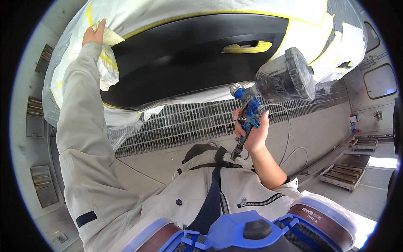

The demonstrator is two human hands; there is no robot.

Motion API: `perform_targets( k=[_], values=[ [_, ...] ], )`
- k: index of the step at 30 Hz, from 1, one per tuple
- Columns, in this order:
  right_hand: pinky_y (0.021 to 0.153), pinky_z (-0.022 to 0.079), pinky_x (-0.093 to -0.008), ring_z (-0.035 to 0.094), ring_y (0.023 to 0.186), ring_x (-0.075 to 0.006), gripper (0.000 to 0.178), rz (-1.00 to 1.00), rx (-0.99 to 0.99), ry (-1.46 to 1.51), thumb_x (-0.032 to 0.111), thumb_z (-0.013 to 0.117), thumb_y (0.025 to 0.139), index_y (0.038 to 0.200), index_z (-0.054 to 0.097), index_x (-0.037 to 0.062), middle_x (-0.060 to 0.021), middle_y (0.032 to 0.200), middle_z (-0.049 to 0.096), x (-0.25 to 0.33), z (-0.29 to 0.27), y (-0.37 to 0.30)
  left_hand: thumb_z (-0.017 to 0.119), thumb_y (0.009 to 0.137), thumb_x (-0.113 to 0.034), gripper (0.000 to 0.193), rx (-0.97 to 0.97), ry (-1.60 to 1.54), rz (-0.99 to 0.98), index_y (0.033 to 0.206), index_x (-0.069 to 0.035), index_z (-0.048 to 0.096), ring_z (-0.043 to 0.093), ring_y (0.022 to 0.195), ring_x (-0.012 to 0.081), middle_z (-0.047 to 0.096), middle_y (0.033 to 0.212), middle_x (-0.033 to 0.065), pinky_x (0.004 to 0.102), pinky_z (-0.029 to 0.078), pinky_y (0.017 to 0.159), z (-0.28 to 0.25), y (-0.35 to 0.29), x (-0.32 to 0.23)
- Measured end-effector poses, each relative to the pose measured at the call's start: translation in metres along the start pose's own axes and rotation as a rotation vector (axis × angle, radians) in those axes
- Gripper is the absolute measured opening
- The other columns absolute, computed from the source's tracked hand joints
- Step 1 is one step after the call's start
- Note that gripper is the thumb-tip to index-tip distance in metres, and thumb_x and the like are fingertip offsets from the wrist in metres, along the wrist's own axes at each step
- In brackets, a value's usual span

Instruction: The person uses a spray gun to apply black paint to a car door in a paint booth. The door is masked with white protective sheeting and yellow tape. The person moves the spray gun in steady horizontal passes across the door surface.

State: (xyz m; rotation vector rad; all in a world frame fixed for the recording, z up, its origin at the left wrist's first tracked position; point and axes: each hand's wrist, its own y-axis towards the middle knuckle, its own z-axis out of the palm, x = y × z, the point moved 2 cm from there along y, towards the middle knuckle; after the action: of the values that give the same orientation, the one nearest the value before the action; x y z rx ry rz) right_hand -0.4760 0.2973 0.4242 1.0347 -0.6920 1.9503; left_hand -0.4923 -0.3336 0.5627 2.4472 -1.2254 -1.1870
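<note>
While holding a blue spray gun in the right hand, as seen in the head view, reaches out to the far left with the left hand. Wraps the right fingers closed around the grip of the gun, thumb on the right side and other fingers showing on the left. Cannot tell how far, if at all, to call the trigger pulled. Carries the spray gun right of the middle, with a smeared grey cup mounted on its far right side. Cannot judge the gap between gun and panel. Pinches a pale yellow cloth in the closed left fingers, just beside the left end of a black door panel. Faces that panel across the far side, with a yellow-covered door handle toward its right and white masking sheets around it, edged with yellow tape. Has a metal floor grating below the panel and a slim hose curving down to the right of the right hand. Wears a pale grey jacket with a dark strap, and a blue mask at the near edge.
</note>
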Motion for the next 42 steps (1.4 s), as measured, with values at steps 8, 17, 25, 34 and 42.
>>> perform_targets(
  k=[8, 17, 25, 34, 42],
  values=[
    [0.044, 0.038, -0.0262, 0.04, 0.046, -0.0086, 0.088, -0.015, 0.012, -0.029, 0.08, 0.026, 0.102, 0.116, 0.056, -0.0023, -0.0115, 0.101, 0.065, 0.0, -0.0005, 0.0005, 0.066, 0.094, -0.066, 0.069, -0.011, -0.022, -0.006, 0.104, 0.002, 0.078, 0.074, 0.097, 0.0349, 0.078, 0.098, 0.0208, 0.0413, 0.054, 0.091, 0.0006, 0.0027, 0.0032],
    [0.043, 0.039, -0.0262, 0.04, 0.046, -0.0084, 0.088, -0.031, 0.018, -0.035, 0.079, 0.026, 0.103, 0.118, 0.055, -0.0028, -0.0112, 0.099, 0.065, 0.0005, -0.0013, 0.0016, 0.067, 0.094, -0.065, 0.067, 0.0, -0.017, -0.009, 0.101, 0.0, 0.078, 0.074, 0.092, 0.0337, 0.078, 0.094, 0.0191, 0.0412, 0.054, 0.088, -0.0006, 0.0017, 0.0019],
    [0.044, 0.038, -0.026, 0.04, 0.046, -0.0082, 0.089, -0.015, -0.034, -0.036, 0.081, 0.026, 0.102, 0.113, 0.056, -0.0026, -0.0103, 0.098, 0.065, -0.0004, -0.0009, 0.0039, 0.067, 0.094, -0.065, 0.068, -0.01, -0.036, -0.021, 0.104, 0.001, 0.078, 0.074, 0.096, 0.0338, 0.078, 0.098, 0.02, 0.041, 0.053, 0.091, 0.001, 0.0011, 0.0028],
    [0.044, 0.038, -0.0262, 0.04, 0.046, -0.0082, 0.089, -0.011, -0.007, -0.03, 0.081, 0.026, 0.102, 0.112, 0.056, -0.0023, -0.011, 0.099, 0.065, 0.0, -0.0039, 0.0068, 0.067, 0.094, -0.066, 0.069, -0.012, 0.0, -0.01, 0.105, 0.001, 0.078, 0.074, 0.097, 0.0346, 0.078, 0.099, 0.0205, 0.0414, 0.053, 0.091, 0.0005, 0.0012, 0.0028],
    [0.046, 0.038, -0.027, 0.041, 0.048, -0.0088, 0.088, 0.002, -0.001, -0.024, 0.083, 0.032, 0.1, 0.106, 0.06, 0.0, -0.0074, 0.095, 0.066, 0.0021, -0.0039, 0.0063, 0.066, 0.094, -0.066, 0.069, 0.005, 0.009, -0.006, 0.105, 0.001, 0.078, 0.074, 0.096, 0.0345, 0.078, 0.098, 0.0202, 0.0415, 0.054, 0.09, 0.0007, 0.001, 0.0023]
  ],
)
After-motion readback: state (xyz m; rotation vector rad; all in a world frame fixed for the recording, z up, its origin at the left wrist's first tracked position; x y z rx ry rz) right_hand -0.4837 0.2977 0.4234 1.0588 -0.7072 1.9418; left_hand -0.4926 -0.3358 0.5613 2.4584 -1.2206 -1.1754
